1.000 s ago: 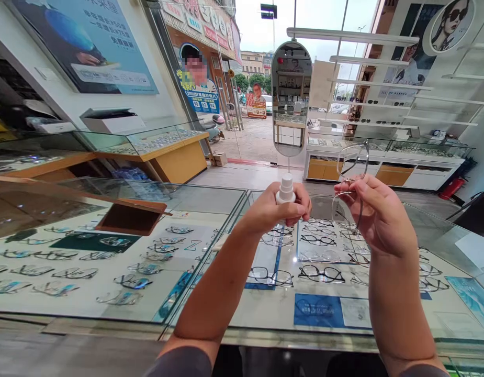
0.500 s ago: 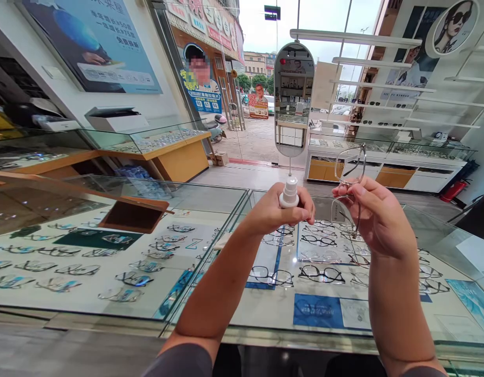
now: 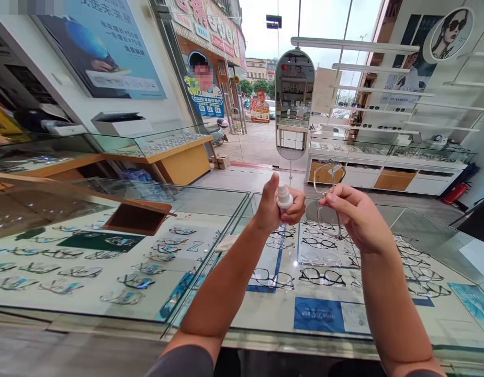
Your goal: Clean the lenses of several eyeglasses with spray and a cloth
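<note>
My left hand (image 3: 270, 209) is wrapped round a white spray bottle (image 3: 284, 197), its nozzle top showing above the fingers and its body mostly hidden. The left thumb sticks up beside the nozzle. To the right, my right hand (image 3: 357, 214) pinches a pair of clear-framed eyeglasses (image 3: 319, 180) near the bridge. The glasses are turned on end, one lens above the fingers and the other below. Both hands are held above a glass display case (image 3: 265, 322), and the bottle and glasses are a short distance apart.
Inside the case lie several rows of eyeglasses (image 3: 322, 276) and a blue card (image 3: 318, 314). At the left a brown framed tray or mirror (image 3: 139, 217) stands tilted. An oval mirror (image 3: 294, 104) rises behind the hands, and a red fire extinguisher (image 3: 456, 193) is far right.
The right hand has moved left with the eyeglasses, closer to the bottle, and turned them. My left thumb has lifted upright, and the bottle has shifted slightly left.
</note>
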`<action>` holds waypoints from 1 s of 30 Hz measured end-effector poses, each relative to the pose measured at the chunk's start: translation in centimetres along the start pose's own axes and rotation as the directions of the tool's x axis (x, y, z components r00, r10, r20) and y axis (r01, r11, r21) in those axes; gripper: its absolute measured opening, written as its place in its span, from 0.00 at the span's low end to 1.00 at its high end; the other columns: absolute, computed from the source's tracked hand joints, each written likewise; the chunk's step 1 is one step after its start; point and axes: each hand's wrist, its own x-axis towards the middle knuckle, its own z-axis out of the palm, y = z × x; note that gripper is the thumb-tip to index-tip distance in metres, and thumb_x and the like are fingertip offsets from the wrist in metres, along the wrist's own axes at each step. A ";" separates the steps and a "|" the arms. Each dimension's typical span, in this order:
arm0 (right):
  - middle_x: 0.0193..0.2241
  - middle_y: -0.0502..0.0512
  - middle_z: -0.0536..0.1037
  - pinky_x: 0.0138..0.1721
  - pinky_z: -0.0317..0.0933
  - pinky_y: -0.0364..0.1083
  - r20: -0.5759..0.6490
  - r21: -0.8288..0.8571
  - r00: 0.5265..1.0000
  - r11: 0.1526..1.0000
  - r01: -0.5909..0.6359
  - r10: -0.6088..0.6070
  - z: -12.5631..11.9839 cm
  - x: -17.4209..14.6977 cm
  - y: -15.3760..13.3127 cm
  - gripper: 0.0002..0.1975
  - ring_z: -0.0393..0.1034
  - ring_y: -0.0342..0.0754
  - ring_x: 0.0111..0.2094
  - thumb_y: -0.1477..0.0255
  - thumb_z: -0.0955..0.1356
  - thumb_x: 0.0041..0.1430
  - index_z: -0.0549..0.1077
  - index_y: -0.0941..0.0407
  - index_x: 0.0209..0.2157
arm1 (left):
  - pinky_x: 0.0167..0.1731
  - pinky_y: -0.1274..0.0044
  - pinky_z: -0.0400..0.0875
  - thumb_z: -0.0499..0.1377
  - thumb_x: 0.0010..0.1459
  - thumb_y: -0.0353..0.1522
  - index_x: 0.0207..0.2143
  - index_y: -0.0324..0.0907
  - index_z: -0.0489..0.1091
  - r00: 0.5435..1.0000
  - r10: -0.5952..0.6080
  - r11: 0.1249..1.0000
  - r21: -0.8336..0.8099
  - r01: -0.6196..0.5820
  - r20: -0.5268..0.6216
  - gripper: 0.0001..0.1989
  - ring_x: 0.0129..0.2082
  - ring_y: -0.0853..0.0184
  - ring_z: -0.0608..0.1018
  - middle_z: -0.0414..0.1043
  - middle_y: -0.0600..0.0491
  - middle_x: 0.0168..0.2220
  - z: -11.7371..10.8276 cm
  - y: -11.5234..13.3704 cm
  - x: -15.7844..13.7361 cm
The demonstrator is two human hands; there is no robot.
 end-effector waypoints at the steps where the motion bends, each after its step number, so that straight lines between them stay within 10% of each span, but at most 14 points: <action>1: 0.29 0.49 0.74 0.41 0.59 0.49 0.005 -0.010 1.000 1.000 -0.003 0.003 0.1 0.0 0.1 0.17 0.66 0.46 0.35 0.57 0.80 0.51 0.75 0.52 0.27 | 0.12 0.74 0.47 0.37 0.53 0.74 0.14 0.48 0.52 1.000 0.002 1.000 -0.008 -0.002 -0.008 0.42 0.10 0.74 0.49 0.43 0.59 0.09 -0.1 -0.1 0.1; 5: 0.29 0.48 0.73 0.38 0.57 0.48 0.012 -0.036 1.000 0.999 -0.021 0.022 0.7 0.1 0.6 0.18 0.63 0.46 0.34 0.56 0.80 0.50 0.74 0.52 0.27 | 0.12 0.74 0.46 0.40 0.52 0.74 0.13 0.48 0.52 0.987 0.007 0.999 0.045 0.000 -0.160 0.42 0.10 0.74 0.48 0.41 0.60 0.09 -0.3 -1.0 0.5; 12: 0.27 0.48 0.71 0.36 0.56 0.47 0.054 -0.065 0.997 0.996 -0.059 0.062 1.9 0.3 1.1 0.20 0.61 0.45 0.32 0.55 0.79 0.49 0.72 0.53 0.26 | 0.17 0.76 0.47 0.54 0.54 0.68 0.11 0.44 0.56 0.822 0.273 0.910 0.411 -0.052 -0.499 0.40 0.15 0.74 0.54 0.49 0.58 0.11 -0.5 -3.2 1.0; 30: 0.29 0.48 0.76 0.45 0.62 0.48 -0.171 0.136 0.985 0.990 0.036 -0.012 1.1 1.8 2.1 0.20 0.68 0.46 0.35 0.55 0.81 0.45 0.73 0.53 0.26 | 0.21 0.74 0.46 0.53 0.59 0.63 0.15 0.45 0.52 0.951 0.138 0.870 0.492 0.017 -0.276 0.36 0.18 0.72 0.53 0.50 0.58 0.15 0.6 -3.9 0.6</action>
